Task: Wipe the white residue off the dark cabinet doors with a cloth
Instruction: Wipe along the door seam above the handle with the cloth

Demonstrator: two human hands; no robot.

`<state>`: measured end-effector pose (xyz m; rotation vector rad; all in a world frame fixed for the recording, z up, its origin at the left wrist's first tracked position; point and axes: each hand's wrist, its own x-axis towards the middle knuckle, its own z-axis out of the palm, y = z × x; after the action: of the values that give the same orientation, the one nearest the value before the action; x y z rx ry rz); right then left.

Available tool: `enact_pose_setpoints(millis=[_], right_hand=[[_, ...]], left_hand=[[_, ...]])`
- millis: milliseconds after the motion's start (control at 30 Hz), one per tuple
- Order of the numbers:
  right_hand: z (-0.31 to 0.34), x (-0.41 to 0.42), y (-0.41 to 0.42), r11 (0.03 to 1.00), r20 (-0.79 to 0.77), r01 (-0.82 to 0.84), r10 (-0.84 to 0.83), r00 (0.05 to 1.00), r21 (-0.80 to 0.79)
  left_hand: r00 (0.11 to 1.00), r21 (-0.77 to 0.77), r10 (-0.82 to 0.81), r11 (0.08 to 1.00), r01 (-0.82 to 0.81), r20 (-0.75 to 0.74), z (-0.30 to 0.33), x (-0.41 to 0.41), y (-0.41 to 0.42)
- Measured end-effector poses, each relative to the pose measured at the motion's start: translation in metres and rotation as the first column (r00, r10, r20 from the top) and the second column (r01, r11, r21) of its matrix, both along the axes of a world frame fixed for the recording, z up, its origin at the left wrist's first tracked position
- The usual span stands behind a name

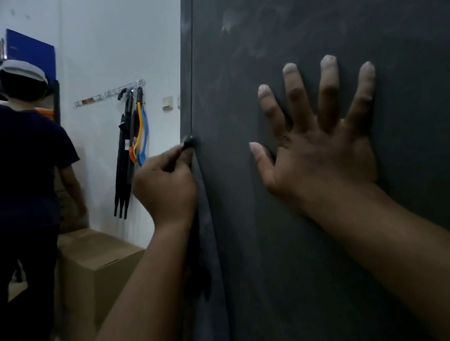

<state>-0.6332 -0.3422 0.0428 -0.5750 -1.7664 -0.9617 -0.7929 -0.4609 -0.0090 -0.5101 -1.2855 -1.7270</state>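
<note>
the dark cabinet door (334, 214) fills the right of the view, and everything here is placed against it. the right hand (318, 144) lies flat on the door face, fingers straight and spread, its grip open and holding nothing. the left hand (164, 187) sits at the door's left edge, its grip closed in a pinch on a dark cloth (205, 255) that hangs down along that edge; the pinched tip of the cloth touches the seam at the edge.

white residue (230, 22) shows as pale smears high on the door, well above both hands, with fainter haze across the upper face.

the step in hand looks like working the edge seam while the flat hand steadies the door. to do it well, i judge the right palm should keep firm pressure so the door does not swing or rattle, and the cloth should be bunched into a fuller pad before moving up to the smears, since a pinched corner covers little. long overlapping strokes would suit the upper haze better than dabs.

left of the door, another person (15, 164) stands beside cardboard boxes (94, 261).
</note>
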Motion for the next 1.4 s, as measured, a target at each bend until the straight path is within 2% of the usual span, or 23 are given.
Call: enact_pose_setpoints(millis=[67, 200, 367, 433, 567, 633, 767, 867, 1000, 1133, 1267, 1400], right_hand=[[-0.001, 0.000, 0.000, 1.000, -0.003, -0.007, 0.007, 1.000, 0.001], [-0.002, -0.001, 0.001, 1.000, -0.014, -0.019, 0.019, 1.000, 0.009], [-0.003, 0.000, 0.002, 0.999, -0.028, -0.051, 0.051, 0.998, 0.006], [-0.004, 0.000, 0.002, 0.998, -0.029, -0.069, 0.069, 0.997, 0.001], [-0.004, 0.000, 0.002, 0.995, -0.015, -0.097, 0.097, 0.995, -0.001], [-0.004, 0.000, 0.003, 0.995, -0.019, -0.103, 0.103, 0.994, 0.002], [-0.005, -0.001, 0.003, 0.993, -0.021, -0.120, 0.120, 0.993, -0.003], [-0.006, 0.000, 0.003, 0.993, -0.019, -0.115, 0.115, 0.993, -0.003], [-0.006, 0.000, 0.003, 0.990, -0.024, -0.140, 0.140, 0.990, -0.008], [-0.008, -0.002, 0.004, 0.992, -0.036, -0.130, 0.130, 0.991, -0.001], [-0.009, -0.002, 0.004, 0.992, -0.046, -0.129, 0.130, 0.991, 0.008], [-0.010, -0.003, 0.005, 0.992, -0.054, -0.129, 0.130, 0.990, 0.011]], left_hand=[[1.000, 0.028, -0.026, 0.999, 0.026, 0.017, 0.024, -0.006, -0.002], [0.996, 0.021, -0.079, 0.997, 0.080, -0.043, 0.064, 0.000, 0.000], [0.986, -0.108, -0.045, 0.994, 0.028, -0.160, 0.038, 0.015, 0.011], [0.992, -0.076, -0.058, 0.996, 0.049, -0.113, 0.029, 0.012, 0.010], [0.981, 0.145, -0.161, 0.979, 0.145, 0.105, 0.054, -0.006, 0.000], [0.980, 0.168, -0.170, 0.974, 0.151, 0.103, 0.075, -0.011, -0.001], [0.996, 0.028, -0.084, 0.996, 0.085, -0.020, 0.098, -0.005, 0.005], [0.993, -0.058, -0.082, 0.995, 0.077, -0.087, 0.079, 0.006, 0.003], [0.989, -0.200, 0.010, 0.979, -0.040, -0.147, 0.008, 0.021, 0.000], [0.992, -0.201, -0.046, 0.979, 0.022, -0.114, -0.033, 0.026, -0.001], [0.995, -0.135, 0.007, 0.991, -0.020, -0.101, 0.015, 0.014, 0.000], [0.993, -0.065, -0.033, 0.998, 0.026, -0.117, 0.077, 0.011, 0.003]])
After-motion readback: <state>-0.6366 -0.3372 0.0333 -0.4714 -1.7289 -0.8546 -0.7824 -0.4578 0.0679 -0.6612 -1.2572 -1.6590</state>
